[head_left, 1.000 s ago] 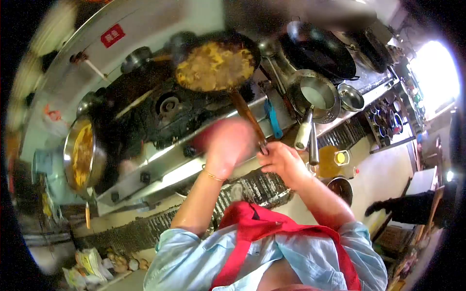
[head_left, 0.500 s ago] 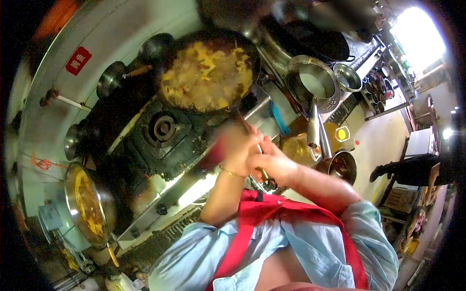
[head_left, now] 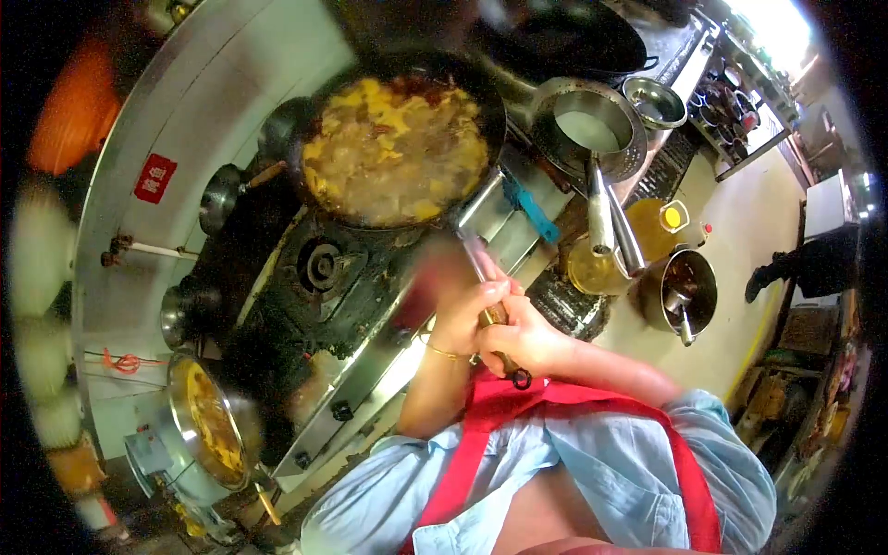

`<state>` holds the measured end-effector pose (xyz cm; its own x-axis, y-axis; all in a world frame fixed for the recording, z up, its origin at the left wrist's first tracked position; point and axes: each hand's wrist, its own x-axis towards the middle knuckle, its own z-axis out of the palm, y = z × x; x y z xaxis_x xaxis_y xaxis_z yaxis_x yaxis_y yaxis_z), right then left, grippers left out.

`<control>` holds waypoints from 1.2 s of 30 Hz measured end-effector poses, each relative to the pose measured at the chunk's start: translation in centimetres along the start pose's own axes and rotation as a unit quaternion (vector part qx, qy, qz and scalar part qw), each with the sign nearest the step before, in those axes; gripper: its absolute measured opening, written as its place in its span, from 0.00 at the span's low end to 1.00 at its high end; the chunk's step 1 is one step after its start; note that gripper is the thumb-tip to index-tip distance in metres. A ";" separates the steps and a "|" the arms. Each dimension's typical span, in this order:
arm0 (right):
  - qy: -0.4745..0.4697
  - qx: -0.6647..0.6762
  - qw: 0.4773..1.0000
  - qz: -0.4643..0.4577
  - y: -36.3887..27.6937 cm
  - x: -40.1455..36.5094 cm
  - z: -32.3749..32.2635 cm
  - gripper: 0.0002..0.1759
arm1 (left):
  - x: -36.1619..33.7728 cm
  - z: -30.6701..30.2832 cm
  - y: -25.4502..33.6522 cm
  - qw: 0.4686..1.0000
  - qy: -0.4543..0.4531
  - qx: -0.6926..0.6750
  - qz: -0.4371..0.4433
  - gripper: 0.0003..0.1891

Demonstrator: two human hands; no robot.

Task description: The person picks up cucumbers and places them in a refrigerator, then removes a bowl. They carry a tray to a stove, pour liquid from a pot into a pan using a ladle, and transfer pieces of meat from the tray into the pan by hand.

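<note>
At the stove (head_left: pixel 356 264), left hand (head_left: pixel 458 321) and right hand (head_left: pixel 535 340) curl shut round the handle (head_left: pixel 495 316); a level pan (head_left: pixel 496 134) spills less.

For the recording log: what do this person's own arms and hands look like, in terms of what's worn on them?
Both the left hand and right hand are ungloved. A thin gold-coloured bracelet circles the left wrist; none shows on the right. The light-blue sleeves are loose and wrinkled, leaving both forearms uncovered.

Kitchen with wok (head_left: pixel 407 153), stove burner (head_left: pixel 324 266)
</note>
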<state>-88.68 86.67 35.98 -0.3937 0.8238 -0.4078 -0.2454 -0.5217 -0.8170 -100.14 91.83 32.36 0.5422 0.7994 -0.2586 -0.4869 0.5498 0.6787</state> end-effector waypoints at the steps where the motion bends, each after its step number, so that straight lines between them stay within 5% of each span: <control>1: 0.000 0.005 1.000 -0.001 0.0 -0.8 -0.1 0.16 | -0.2 0.7 -0.3 1.000 0.001 0.010 0.003 0.12; 3: 0.026 0.046 0.998 -0.046 -0.2 -2.8 -0.2 0.18 | -0.5 2.3 -1.0 0.999 -0.014 0.030 0.005 0.12; 6: 0.070 0.071 0.994 -0.047 1.0 -6.1 -1.1 0.04 | -1.1 5.0 -2.9 0.998 -0.036 0.054 -0.016 0.12; 15: 0.200 0.067 0.960 -0.183 6.4 -21.8 -4.4 0.09 | -4.0 14.2 -13.9 0.952 -0.180 0.212 -0.130 0.09; 16: 0.233 0.079 0.948 -0.202 7.4 -24.1 -4.7 0.11 | -4.5 15.4 -15.7 0.934 -0.190 0.256 -0.158 0.08; 20: 0.348 0.074 0.908 -0.223 11.6 -32.8 -6.5 0.12 | -8.0 22.6 -24.4 0.941 -0.266 0.065 -0.199 0.11; 25: 0.509 0.081 0.813 -0.272 15.0 -46.8 -7.5 0.14 | -13.7 33.2 -34.3 0.892 -0.347 0.147 -0.249 0.14; 27: 0.561 0.065 0.770 -0.298 17.5 -48.2 -10.0 0.19 | -14.4 35.6 -37.5 0.867 -0.387 0.157 -0.271 0.15; 29: 0.566 0.139 0.770 -0.260 18.7 -53.6 -9.8 0.37 | -14.7 37.2 -43.1 0.849 -0.414 0.082 -0.317 0.14; 32: 0.609 0.194 0.690 -0.340 21.5 -57.7 -12.0 0.43 | -16.5 42.3 -47.5 0.800 -0.458 0.190 -0.336 0.13; 36: 0.658 0.215 0.631 -0.350 24.9 -64.7 -15.5 0.36 | -18.1 49.1 -55.9 0.694 -0.546 0.346 -0.317 0.10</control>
<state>-55.53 23.79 35.71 0.9516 0.2090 -0.2252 -0.2807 0.2936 -0.9138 -49.12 34.71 32.83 0.8770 -0.4181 -0.2367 0.3269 0.1580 0.9318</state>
